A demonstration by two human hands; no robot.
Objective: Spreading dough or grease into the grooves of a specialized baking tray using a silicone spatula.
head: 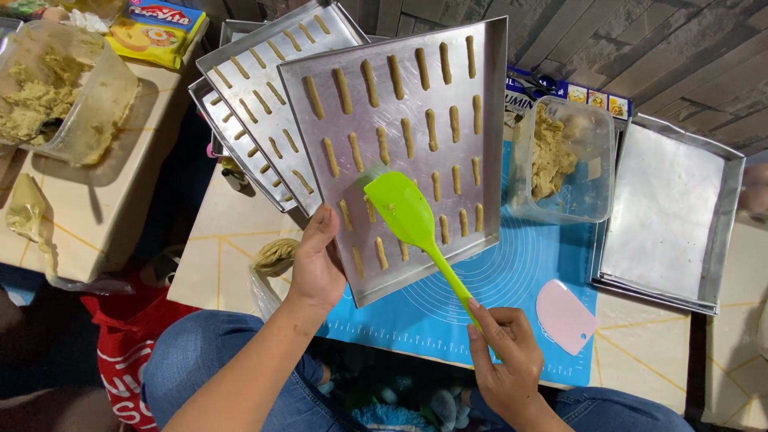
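Note:
My left hand [317, 260] grips the near left edge of a metal baking tray [480, 200] that carries rows of thin piped dough sticks [394, 77]. My right hand [506, 350] holds the handle of a lime-green silicone spatula [410, 216]. Its blade lies over the sticks in the tray's near rows. The tray rests tilted over a blue baking mat [520, 280] and overlaps two other filled trays [240, 48] behind it on the left.
A clear tub of dough [564, 160] stands right of the tray. An empty metal tray [680, 216] lies at far right. A pink scraper [565, 316] rests on the mat. Another dough tub [56, 92] and a yellow packet [156, 32] sit on the left table.

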